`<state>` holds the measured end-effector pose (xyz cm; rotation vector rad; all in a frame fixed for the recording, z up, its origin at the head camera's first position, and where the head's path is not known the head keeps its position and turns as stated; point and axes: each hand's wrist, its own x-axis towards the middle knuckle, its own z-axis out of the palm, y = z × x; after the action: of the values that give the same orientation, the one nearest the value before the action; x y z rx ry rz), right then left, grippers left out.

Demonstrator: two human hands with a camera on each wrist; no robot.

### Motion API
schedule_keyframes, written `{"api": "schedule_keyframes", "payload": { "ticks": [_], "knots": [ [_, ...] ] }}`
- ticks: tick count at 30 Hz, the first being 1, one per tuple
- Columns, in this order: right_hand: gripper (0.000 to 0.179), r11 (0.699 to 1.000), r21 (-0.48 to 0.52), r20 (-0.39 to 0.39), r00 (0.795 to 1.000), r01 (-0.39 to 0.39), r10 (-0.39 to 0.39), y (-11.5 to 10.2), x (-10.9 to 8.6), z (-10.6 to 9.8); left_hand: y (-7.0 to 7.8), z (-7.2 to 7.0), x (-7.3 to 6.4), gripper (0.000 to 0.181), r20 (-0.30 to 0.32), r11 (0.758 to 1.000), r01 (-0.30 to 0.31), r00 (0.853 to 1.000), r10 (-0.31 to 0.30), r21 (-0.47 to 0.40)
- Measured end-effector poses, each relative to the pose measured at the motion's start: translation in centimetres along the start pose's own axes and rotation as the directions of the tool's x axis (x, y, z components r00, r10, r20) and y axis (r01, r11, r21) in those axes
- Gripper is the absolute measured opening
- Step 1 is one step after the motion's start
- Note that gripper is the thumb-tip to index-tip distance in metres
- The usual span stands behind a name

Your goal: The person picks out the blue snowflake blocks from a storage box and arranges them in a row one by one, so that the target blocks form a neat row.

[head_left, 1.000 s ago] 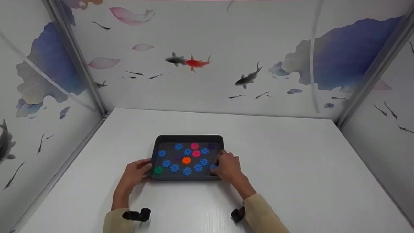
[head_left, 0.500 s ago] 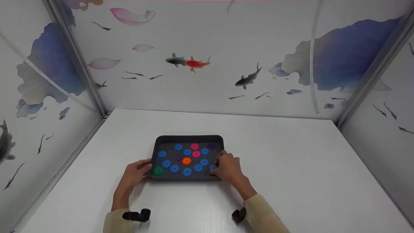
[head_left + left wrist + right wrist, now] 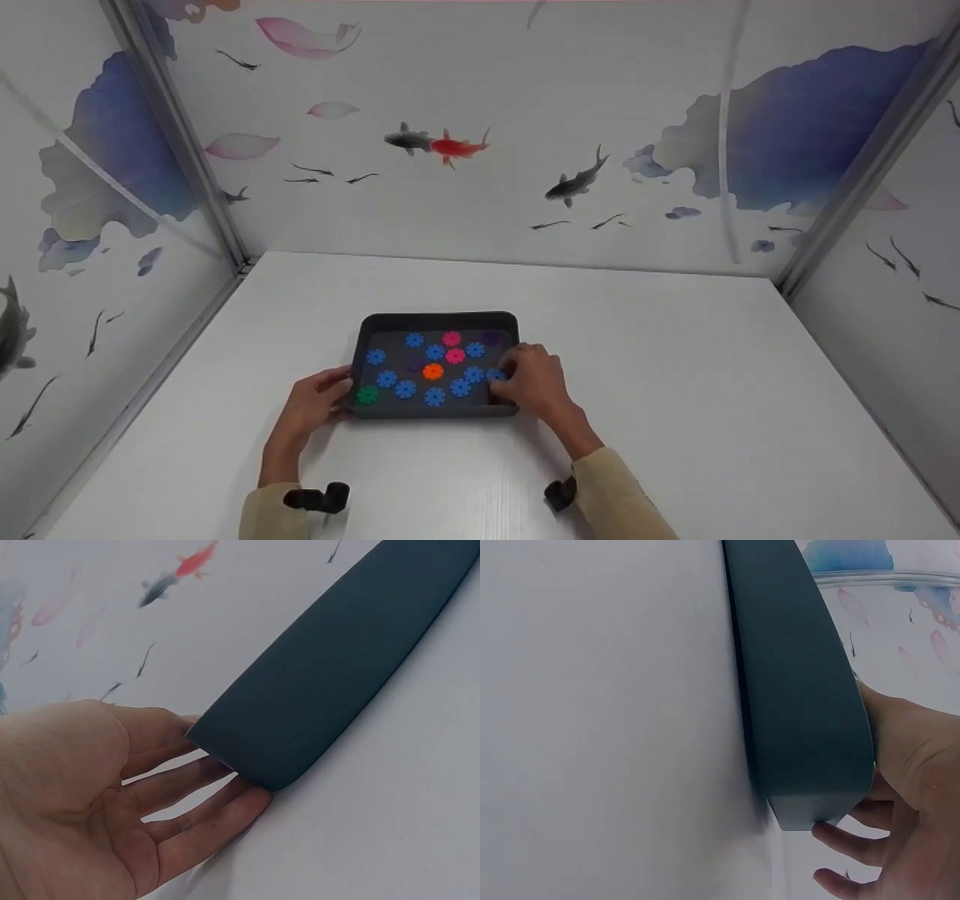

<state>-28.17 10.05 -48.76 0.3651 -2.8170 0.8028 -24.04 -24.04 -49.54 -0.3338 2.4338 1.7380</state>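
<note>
A dark grey tray (image 3: 433,412) lies on the table holding several interlocking plastic discs with notched rims. Most are blue; a green disc (image 3: 367,394), an orange disc (image 3: 433,371) and two pink discs, one nearer (image 3: 455,356), lie among them. With fingers extended, my left hand (image 3: 313,403) touches the outside of the tray's left wall, at its corner in the left wrist view. My right hand (image 3: 537,382) reaches over the right wall and pinches a blue disc (image 3: 496,374) between thumb and index finger. In the right wrist view the tray wall hides these fingertips.
The white table (image 3: 675,390) extends around the tray. Behind it and at both sides stand white panels (image 3: 480,217) painted with fish and petals. Black wrist mounts (image 3: 330,498) sit at both beige cuffs.
My right hand has shifted slightly up and away from me inside the tray, and the blue disc at its fingertips has moved with it. The left hand and tray stay put.
</note>
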Motion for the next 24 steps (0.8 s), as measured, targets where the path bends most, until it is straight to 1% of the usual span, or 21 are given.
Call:
{"api": "schedule_keyframes", "payload": {
  "ticks": [4, 10, 16, 21, 24],
  "knots": [
    [0.025, 1.0, 0.01, -0.032, 0.999, 0.005, -0.004, -0.1, 0.2, -0.3, 0.1, -0.1, 0.0, 0.044, 0.001, 1.0, -0.001, 1.0, 0.001, -0.004],
    [0.024, 1.0, -0.007, -0.079, 0.997, 0.009, -0.01, -0.3, 0.2, -1.0, 0.0, -0.2, 0.0, 0.044, 0.009, 1.0, -0.003, 1.0, 0.003, -0.005],
    [0.027, 0.999, -0.029, -0.145, 0.989, 0.03, -0.034, 0.1, 0.5, -2.0, 0.1, -0.2, 0.1, 0.044, 0.0, 0.999, -0.008, 1.0, 0.008, -0.031],
    [0.03, 0.999, -0.043, -0.148, 0.989, -0.026, 0.02, 1.1, 1.1, -3.1, 0.0, -0.2, -0.1, 0.045, 0.003, 1.0, -0.003, 1.0, 0.003, -0.027],
    [0.032, 0.998, -0.046, -0.142, 0.989, -0.037, 0.03, 2.1, 1.7, -3.8, -0.1, -0.1, -0.1, 0.045, -0.001, 1.0, -0.01, 1.0, 0.01, -0.02]
  ]
}}
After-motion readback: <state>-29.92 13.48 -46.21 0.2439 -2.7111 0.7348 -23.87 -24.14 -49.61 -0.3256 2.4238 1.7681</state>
